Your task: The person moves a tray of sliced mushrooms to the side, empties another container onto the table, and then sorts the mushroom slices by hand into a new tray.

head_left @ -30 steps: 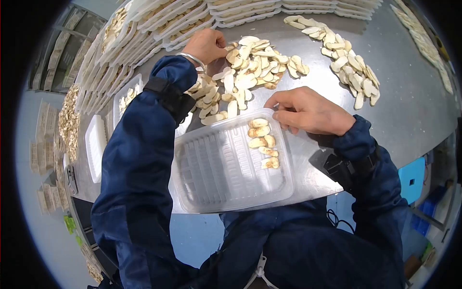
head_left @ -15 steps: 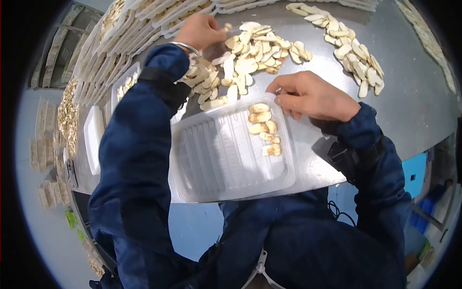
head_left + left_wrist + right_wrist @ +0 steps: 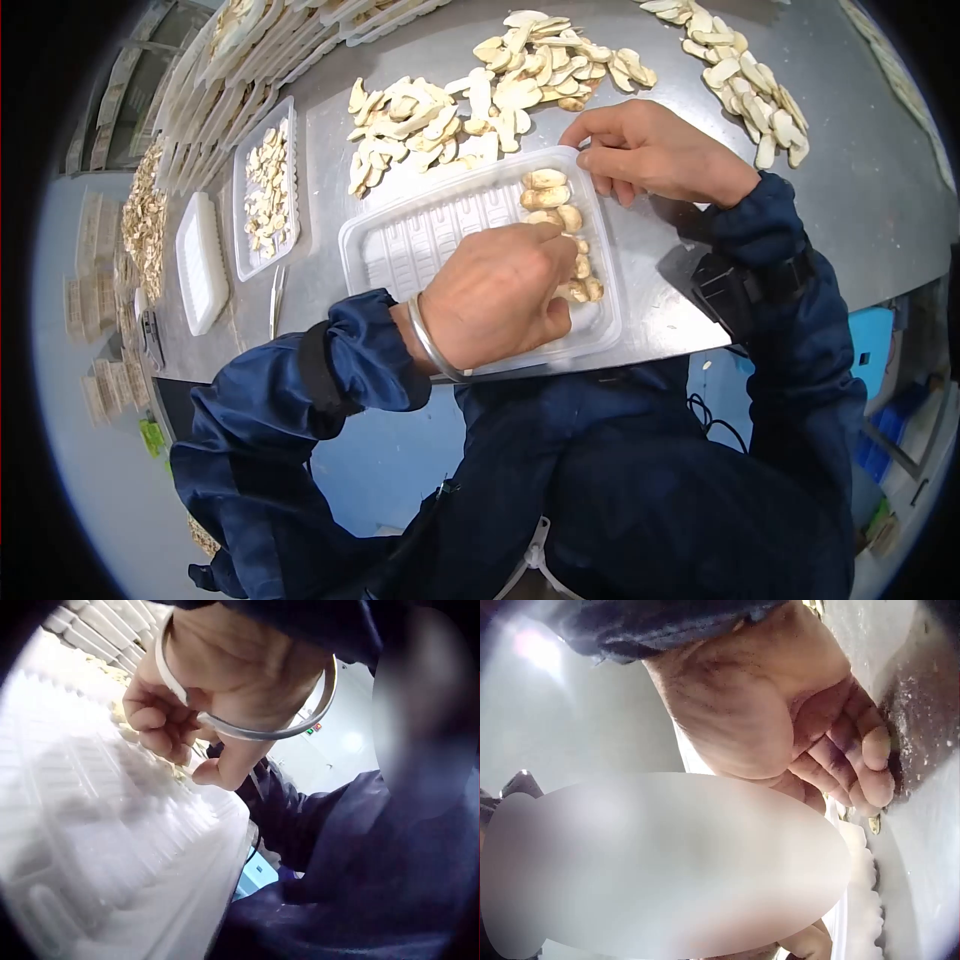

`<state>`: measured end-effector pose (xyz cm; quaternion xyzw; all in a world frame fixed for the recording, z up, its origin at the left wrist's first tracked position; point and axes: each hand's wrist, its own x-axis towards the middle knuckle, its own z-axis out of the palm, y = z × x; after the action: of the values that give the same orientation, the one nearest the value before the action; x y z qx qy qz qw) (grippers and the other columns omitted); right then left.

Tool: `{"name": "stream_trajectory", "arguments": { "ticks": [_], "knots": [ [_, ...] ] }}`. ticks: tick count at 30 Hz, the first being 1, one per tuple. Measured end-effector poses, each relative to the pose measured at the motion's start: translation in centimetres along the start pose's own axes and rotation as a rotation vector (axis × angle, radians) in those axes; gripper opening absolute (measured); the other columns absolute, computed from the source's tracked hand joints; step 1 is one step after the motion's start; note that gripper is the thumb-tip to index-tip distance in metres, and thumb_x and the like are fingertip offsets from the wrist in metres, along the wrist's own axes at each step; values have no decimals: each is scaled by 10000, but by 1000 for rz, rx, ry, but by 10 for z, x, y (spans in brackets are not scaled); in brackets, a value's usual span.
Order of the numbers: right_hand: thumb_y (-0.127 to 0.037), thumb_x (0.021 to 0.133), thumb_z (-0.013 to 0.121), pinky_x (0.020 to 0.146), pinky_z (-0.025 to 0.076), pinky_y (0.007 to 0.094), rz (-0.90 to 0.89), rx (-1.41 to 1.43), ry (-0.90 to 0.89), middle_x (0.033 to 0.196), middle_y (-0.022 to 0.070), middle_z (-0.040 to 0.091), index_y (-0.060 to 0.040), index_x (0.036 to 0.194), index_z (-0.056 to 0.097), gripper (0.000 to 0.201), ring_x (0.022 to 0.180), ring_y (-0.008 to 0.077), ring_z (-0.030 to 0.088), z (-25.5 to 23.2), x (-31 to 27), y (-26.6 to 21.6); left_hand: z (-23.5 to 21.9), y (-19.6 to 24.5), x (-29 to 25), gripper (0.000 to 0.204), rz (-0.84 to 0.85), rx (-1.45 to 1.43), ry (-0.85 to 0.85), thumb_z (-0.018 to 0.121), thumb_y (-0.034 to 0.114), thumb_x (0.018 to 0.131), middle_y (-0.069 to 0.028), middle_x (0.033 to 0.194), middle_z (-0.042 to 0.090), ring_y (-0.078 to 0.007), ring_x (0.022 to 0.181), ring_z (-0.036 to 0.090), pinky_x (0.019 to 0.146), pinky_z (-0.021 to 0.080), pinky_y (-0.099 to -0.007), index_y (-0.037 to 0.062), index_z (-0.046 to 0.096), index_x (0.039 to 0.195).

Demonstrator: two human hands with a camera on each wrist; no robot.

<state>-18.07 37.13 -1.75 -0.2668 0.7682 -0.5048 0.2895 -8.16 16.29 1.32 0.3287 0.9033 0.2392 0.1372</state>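
A clear plastic tray (image 3: 400, 245) with a ribbed floor lies at the table's front edge. Down its right side runs a column of pale mushroom slices (image 3: 545, 188) with brownish edges. My left hand (image 3: 500, 290), a metal bangle at its wrist, reaches over the tray and pinches a mushroom slice at that column; its fingertips are mostly hidden in the head view. In the left wrist view, this hand (image 3: 202, 712) has its fingers curled low by the tray's wall. My right hand (image 3: 660, 155) grips the tray's far right corner between thumb and forefinger.
Loose heaps of mushroom slices (image 3: 410, 120) lie behind the tray, with another heap (image 3: 750, 85) at the back right. To the left are a filled tray (image 3: 268, 190), a white tray (image 3: 202, 265), metal tweezers (image 3: 277, 300) and tall stacks of filled trays (image 3: 225, 110).
My left hand has come from the far heap, carrying a small mushroom slice, back and down to the column in the tray. The right hand has stayed at the tray's corner.
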Motion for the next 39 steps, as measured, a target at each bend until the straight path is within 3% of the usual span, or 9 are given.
{"name": "stream_trajectory", "arguments": {
  "ticks": [3, 9, 13, 16, 21, 25, 34, 37, 39],
  "knots": [
    [-123, 927, 556, 537, 436, 258, 13, -13, 5, 688, 50, 604, 67, 1124, 606, 278, 550, 98, 541, 1, 0, -2, 2, 5, 0, 157, -6, 70, -14, 644, 81, 699, -161, 790, 578, -358, 765, 619, 667, 512, -459, -2, 547, 790],
    [-108, 919, 560, 543, 445, 260, 46, 12, -4, 692, 53, 607, 76, 1122, 603, 277, 555, 103, 551, 0, -1, -5, 4, 3, -4, 221, 9, 115, 32, 703, 103, 715, -127, 806, 556, -335, 765, 594, 654, 483, -434, 32, 568, 874],
    [-114, 921, 559, 549, 454, 265, 43, -13, 2, 685, 54, 612, 71, 1131, 603, 283, 560, 108, 560, 0, -1, -6, -26, -1, -1, 219, 69, 129, 19, 729, 133, 759, -117, 806, 574, -306, 748, 608, 642, 490, -401, 49, 583, 899],
    [-118, 922, 553, 553, 457, 275, 28, -98, 1, 678, 57, 613, 56, 1144, 607, 287, 561, 115, 564, 0, -2, -9, -63, -26, 27, 135, -51, 120, 200, 702, 112, 802, -112, 848, 647, -247, 690, 637, 615, 500, -333, 34, 663, 905],
    [-148, 916, 556, 560, 457, 288, 4, -158, 0, 674, 59, 609, 28, 1146, 614, 295, 566, 128, 568, 1, -1, -10, -75, -83, 100, 213, 177, 203, 413, 692, 204, 822, -119, 871, 661, -283, 755, 634, 674, 496, -375, 18, 700, 925],
    [-171, 910, 564, 562, 460, 305, -13, -163, 18, 675, 72, 606, 39, 1146, 606, 319, 568, 143, 572, 1, -2, -8, -59, -87, 133, 312, 108, 374, 400, 744, 319, 764, -123, 814, 635, -317, 751, 611, 671, 474, -418, 19, 706, 844],
    [-169, 910, 563, 565, 467, 306, -14, -180, 17, 685, 88, 613, 51, 1151, 601, 329, 561, 151, 576, -1, -5, -14, -65, -98, 145, 329, -99, 371, 323, 717, 330, 714, -169, 748, 673, -344, 712, 651, 678, 515, -434, 5, 701, 765],
    [-161, 910, 560, 563, 467, 306, 0, -172, 21, 680, 88, 616, 51, 1151, 607, 324, 560, 148, 578, 0, -3, -12, -75, -97, 137, 258, -175, 178, 217, 708, 254, 787, -68, 680, 629, -177, 601, 583, 576, 465, -323, 8, 714, 866],
    [-157, 912, 558, 562, 468, 305, 10, -185, 22, 675, 86, 617, 51, 1149, 610, 320, 559, 147, 580, 1, -3, -12, -76, -107, 134, 286, -188, 102, 238, 711, 266, 761, -121, 714, 665, -245, 664, 641, 641, 501, -349, 4, 725, 876]
  ]
}}
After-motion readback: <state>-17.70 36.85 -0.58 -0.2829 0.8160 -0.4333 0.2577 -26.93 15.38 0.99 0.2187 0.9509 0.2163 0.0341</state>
